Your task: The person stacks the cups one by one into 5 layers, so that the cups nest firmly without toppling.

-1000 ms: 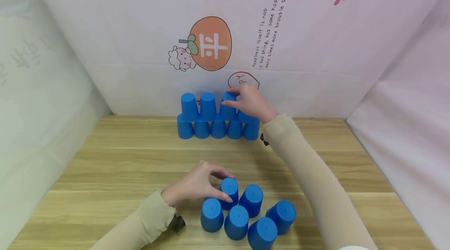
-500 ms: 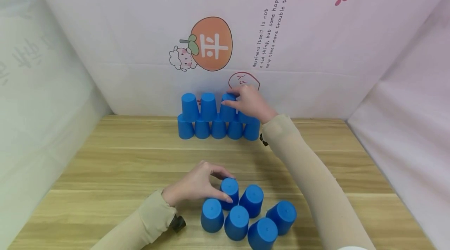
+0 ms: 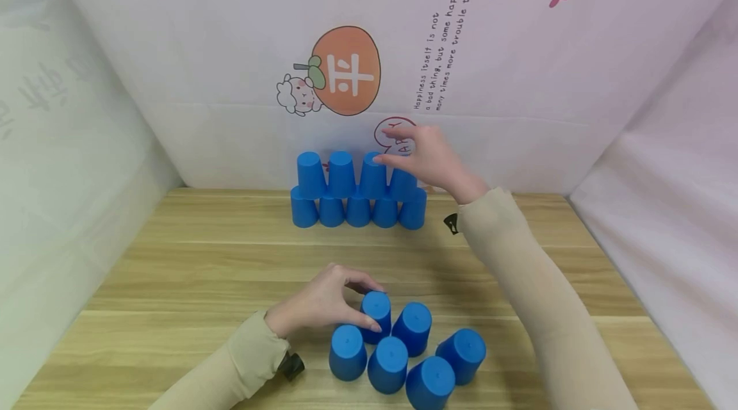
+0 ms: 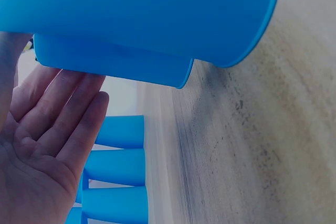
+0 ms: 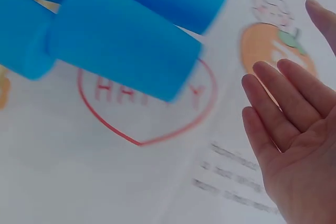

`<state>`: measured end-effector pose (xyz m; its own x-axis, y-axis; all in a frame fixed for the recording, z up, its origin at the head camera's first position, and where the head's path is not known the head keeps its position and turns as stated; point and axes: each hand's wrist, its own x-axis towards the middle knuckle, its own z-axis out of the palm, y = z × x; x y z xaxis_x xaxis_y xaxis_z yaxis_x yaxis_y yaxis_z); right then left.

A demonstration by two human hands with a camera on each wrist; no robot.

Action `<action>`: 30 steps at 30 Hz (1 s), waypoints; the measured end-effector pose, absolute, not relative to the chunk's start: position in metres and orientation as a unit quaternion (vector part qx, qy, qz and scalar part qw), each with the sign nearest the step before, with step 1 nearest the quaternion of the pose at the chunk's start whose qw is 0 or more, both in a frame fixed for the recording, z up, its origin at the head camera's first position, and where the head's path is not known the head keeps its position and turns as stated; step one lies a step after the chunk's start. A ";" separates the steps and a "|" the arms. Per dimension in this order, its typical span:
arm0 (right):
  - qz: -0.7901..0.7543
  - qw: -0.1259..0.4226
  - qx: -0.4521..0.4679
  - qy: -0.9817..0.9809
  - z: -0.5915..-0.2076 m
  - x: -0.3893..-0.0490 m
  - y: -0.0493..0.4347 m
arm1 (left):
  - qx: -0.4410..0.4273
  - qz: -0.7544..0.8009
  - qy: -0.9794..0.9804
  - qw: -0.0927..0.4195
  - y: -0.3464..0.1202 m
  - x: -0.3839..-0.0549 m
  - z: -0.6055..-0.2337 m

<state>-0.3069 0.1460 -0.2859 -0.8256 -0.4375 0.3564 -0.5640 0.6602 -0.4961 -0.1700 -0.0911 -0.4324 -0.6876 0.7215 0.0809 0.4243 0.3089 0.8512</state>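
Note:
Near the front, my left hand (image 3: 319, 304) holds an upside-down blue cup (image 3: 376, 306) between thumb and fingers; it belongs to a loose group on the table. In the left wrist view the fingers (image 4: 65, 108) lie along that cup's side, and a nearer cup (image 4: 157, 9) hides the thumb. At the back, my right hand (image 3: 435, 157) hovers by the third upper cup (image 3: 373, 176), thumb and fingers spread and nothing between them. The right wrist view shows its extended fingers (image 5: 283, 93) apart from the stacked cups (image 5: 126, 40).
Against the printed backdrop (image 3: 490, 64) stands a two-level wall of inverted blue cups, with a lower row (image 3: 358, 211) and an upper row (image 3: 341, 176). Several more cups (image 3: 430, 381) stand close together at the front of the wooden table (image 3: 230, 243).
My right hand has let go of the third upper cup and drawn up and to the right, its fingers spreading. That cup stays on the lower row. The left hand has not moved.

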 end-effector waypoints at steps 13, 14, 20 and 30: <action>0.303 0.128 0.334 -0.883 -0.270 -0.255 0.180 | 0.361 0.461 0.796 0.155 -0.092 -0.169 -0.434; 0.298 0.128 0.341 -0.882 -0.272 -0.251 0.183 | 0.361 0.460 0.796 0.155 -0.092 -0.169 -0.434; 0.277 0.103 0.380 -0.877 -0.293 -0.227 0.196 | 0.359 0.459 0.798 0.156 -0.091 -0.169 -0.434; 0.292 0.006 0.356 -0.888 -0.343 -0.185 0.211 | 0.360 0.459 0.797 0.156 -0.091 -0.170 -0.432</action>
